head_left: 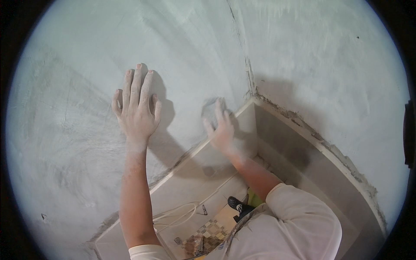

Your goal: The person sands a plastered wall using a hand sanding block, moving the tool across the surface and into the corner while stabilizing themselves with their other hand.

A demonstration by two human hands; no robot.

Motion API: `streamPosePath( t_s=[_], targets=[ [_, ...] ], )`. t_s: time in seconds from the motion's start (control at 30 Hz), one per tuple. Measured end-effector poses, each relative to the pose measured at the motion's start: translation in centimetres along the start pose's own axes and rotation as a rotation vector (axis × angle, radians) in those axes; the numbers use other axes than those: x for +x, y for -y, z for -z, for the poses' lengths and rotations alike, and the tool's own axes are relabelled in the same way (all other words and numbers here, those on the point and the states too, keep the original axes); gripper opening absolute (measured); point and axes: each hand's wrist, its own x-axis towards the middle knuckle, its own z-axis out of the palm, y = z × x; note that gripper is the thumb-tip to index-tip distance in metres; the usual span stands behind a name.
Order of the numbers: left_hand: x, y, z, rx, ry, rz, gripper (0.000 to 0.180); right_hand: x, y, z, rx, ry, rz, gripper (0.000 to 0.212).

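Note:
My left hand lies flat against the grey-white plastered wall, fingers stretched out and pale with dust. Its arm reaches up from the lower edge. Lower and to the right, close to the inside corner, my right hand is blurred by motion. Its fingers press a thin grey sheet, which looks like sandpaper, to the same wall. Much of that sheet is covered by the hand or smeared. Dust whitens both hands and hangs faintly about the right forearm.
Pale tiles with a rough upper edge run below the plaster on both walls, meeting at the corner. A loop of white cable hangs low by the left wall. Below are a mosaic-patterned floor patch and a black shoe.

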Motion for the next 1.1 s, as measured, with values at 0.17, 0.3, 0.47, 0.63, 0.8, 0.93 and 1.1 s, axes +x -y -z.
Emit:
streamPosePath(
  t_s=[0.17, 0.3, 0.47, 0.63, 0.8, 0.93, 1.1],
  targets=[
    [-0.3, -0.4, -0.2, 0.192, 0.030, 0.041, 0.061, -0.2, -3.9, 1.7, -0.192, 0.215, -0.146, 0.078],
    [2.1, -2.5, -0.7, 0.173, 0.024, 0.053, 0.063, 2.9, -7.6, -1.6, 0.016, -0.235, -0.191, 0.079],
    [-0.6, -0.4, -1.5, 0.179, 0.035, 0.048, 0.064, -1.1, 0.9, 0.2, -0.149, 0.317, 0.144, 0.077],
    [-0.7, -0.5, -2.2, 0.202, -0.010, 0.072, 0.067, 1.9, -8.8, 0.5, -0.365, 0.158, 0.016, 0.075],
    [1.3, -2.0, -3.1, 0.190, 0.002, 0.057, 0.066, 0.4, -9.8, -3.6, -0.007, -0.282, -0.030, 0.078],
    [-1.7, -0.7, -2.4, 0.268, 0.042, 0.085, 0.065, -3.6, -6.8, 0.7, -0.340, 0.613, 0.064, 0.080],
    [-0.9, -0.9, -2.5, 0.317, 0.018, -0.009, 0.063, -0.2, -11.7, 0.1, -0.085, 0.099, -0.131, 0.080]
  ],
)
